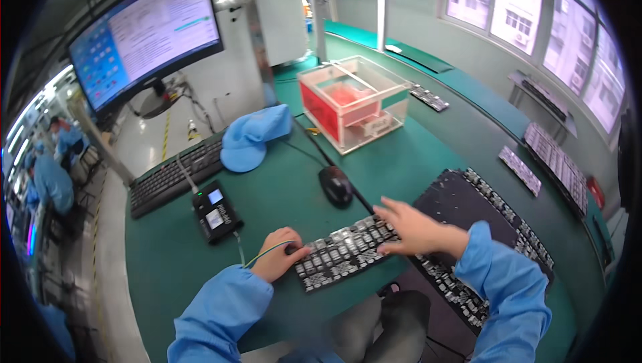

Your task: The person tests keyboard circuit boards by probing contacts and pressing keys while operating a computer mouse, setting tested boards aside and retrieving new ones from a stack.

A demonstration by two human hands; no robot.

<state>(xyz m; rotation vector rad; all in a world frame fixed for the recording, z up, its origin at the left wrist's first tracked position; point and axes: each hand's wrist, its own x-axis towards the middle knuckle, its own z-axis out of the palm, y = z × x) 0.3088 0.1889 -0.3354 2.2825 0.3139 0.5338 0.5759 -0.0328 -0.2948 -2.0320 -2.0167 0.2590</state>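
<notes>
Left hand (279, 254), fingers curled, holds the left end of a silver-and-black rectangular keyboard assembly (343, 256); right hand (418, 229), spread open, touches the other, apparently steadying it on the near side of the black oval mouse (335, 186).

Bright windows (521, 3), pale wall (416, 12), green table (167, 266)

The right hand (420, 230) obscures the right end of the keyboard assembly (344, 251). The blue cap (251, 139) covers part of the black keyboard (160, 186). Text on the monitor (150, 35) is illegibly small.
</notes>
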